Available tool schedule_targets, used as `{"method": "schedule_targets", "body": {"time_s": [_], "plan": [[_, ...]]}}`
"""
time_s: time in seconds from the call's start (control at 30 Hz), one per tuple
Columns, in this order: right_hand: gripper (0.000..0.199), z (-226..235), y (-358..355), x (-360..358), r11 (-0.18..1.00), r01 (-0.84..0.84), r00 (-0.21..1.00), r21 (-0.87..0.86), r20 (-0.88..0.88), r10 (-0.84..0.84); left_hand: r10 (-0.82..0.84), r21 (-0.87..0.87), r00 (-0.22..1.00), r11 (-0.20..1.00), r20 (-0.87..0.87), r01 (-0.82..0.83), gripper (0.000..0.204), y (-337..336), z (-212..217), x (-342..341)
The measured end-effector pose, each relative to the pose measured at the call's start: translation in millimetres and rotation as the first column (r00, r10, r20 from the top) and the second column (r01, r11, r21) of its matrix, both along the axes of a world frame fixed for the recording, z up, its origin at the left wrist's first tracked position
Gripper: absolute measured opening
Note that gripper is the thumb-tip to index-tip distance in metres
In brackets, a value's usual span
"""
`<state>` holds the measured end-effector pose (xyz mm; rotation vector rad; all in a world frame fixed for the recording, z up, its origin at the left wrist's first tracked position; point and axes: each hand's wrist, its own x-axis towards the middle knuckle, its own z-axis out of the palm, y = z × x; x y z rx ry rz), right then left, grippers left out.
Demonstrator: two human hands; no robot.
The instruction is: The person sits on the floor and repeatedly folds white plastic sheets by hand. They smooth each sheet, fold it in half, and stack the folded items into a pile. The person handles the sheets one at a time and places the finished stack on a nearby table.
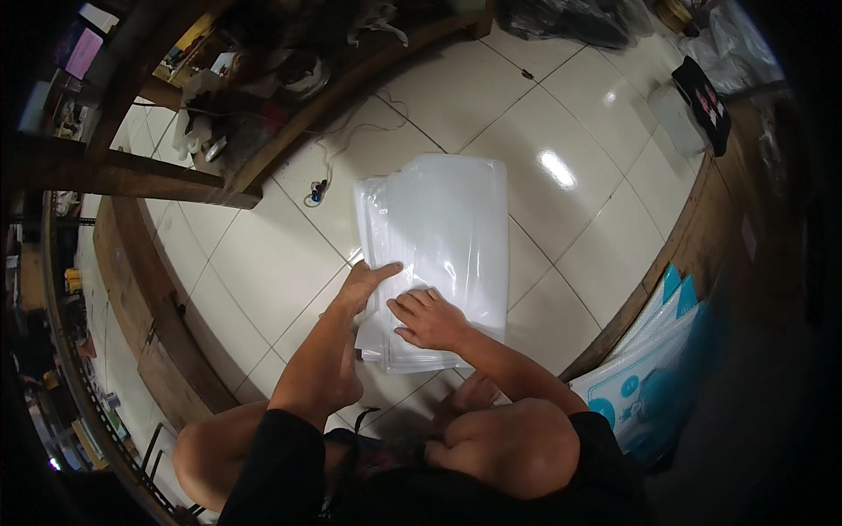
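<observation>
Tiled floor (579, 167) surrounds the left hand (361, 285) and right hand (431, 319). Beneath and beyond them lies a stack of translucent plastic sheets (449, 219). The right rests open on top; the left's thumb overlaps the edge, fingers hidden, grip unclear. Uneven pressure might skew slick sheets.

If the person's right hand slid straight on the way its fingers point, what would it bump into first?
Most likely the person's bare left hand, at the left edge of the glossy white plastic sheets, though depth is hard to judge.
</observation>
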<state>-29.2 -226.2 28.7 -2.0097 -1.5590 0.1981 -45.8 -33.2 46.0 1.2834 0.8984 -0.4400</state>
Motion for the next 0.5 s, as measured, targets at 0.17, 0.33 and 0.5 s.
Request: {"method": "schedule_targets", "body": {"time_s": [0.17,0.33,0.5], "plan": [[0.057,3,9,0,0.999,-0.006,1.000,0.047,-0.010,0.007,-0.055,0.159,0.998,0.986,-0.007,0.055,0.056,5,-23,-4],[0.068,6,3,6,0.991,-0.103,0.984,-0.090,-0.154,0.089,-0.081,0.277,0.997,0.958,-0.003,0.079,0.055,0,-31,-3],[0.078,18,-12,3,0.969,-0.030,0.994,-0.244,0.099,0.056,-0.121,0.248,0.993,0.962,0.015,0.114,0.056,0,-20,1]]}}
